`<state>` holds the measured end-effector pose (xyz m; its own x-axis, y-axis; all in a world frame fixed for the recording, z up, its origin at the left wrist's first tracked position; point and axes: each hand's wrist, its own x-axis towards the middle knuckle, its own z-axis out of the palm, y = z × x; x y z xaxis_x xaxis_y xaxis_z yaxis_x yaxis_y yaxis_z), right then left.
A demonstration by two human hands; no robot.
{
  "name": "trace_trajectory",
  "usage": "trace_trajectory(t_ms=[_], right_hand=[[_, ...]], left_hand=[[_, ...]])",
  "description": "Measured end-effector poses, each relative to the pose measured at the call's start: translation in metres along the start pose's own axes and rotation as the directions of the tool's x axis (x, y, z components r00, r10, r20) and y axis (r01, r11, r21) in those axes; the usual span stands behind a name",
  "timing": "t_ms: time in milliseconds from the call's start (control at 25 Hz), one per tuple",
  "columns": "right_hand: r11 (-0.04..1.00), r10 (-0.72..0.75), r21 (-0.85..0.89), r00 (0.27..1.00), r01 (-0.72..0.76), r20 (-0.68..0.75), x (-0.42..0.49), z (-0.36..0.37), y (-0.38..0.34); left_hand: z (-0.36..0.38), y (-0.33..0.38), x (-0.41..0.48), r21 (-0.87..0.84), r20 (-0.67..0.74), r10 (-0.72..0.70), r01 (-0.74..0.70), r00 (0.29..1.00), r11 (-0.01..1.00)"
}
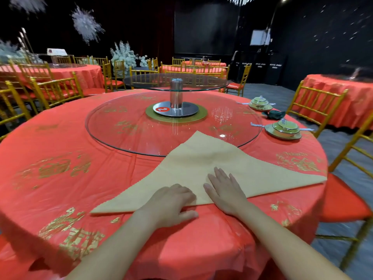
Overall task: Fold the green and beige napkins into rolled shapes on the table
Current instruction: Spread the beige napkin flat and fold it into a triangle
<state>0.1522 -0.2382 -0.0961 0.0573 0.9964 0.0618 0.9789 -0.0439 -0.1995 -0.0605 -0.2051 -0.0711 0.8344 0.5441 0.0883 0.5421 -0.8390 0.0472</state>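
left hand (pixel 171 203) fingers curled, pinching near fold of beige napkin (pixel 201 158) | right hand (pixel 226 190) flat, pressing it | napkin a triangle at near table (pixel 60 138) edge — not yet rolled | green napkin (pixel 275 114) bunched far right — finish unclear

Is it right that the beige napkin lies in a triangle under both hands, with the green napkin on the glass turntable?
No: in the head view the green napkin sits on the red tablecloth between two lidded bowls, not the glass turntable. The rest holds.
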Motion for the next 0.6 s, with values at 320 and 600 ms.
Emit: trace_trajectory(t_ms=[320,600], right_hand=[[0.989,-0.148,0.024,0.988,0.149,-0.040,-0.041,-0.022,0.060],[0.969,-0.244,-0.035,0.937,0.243,-0.251,-0.037,-0.028,0.065]], left_hand=[[0.009,-0.029,-0.014,-0.204,-0.176,0.021,-0.057,0.984,0.977],[0.011,-0.038,-0.021,0.040,-0.178,0.029,-0.023,0.984,0.999]])
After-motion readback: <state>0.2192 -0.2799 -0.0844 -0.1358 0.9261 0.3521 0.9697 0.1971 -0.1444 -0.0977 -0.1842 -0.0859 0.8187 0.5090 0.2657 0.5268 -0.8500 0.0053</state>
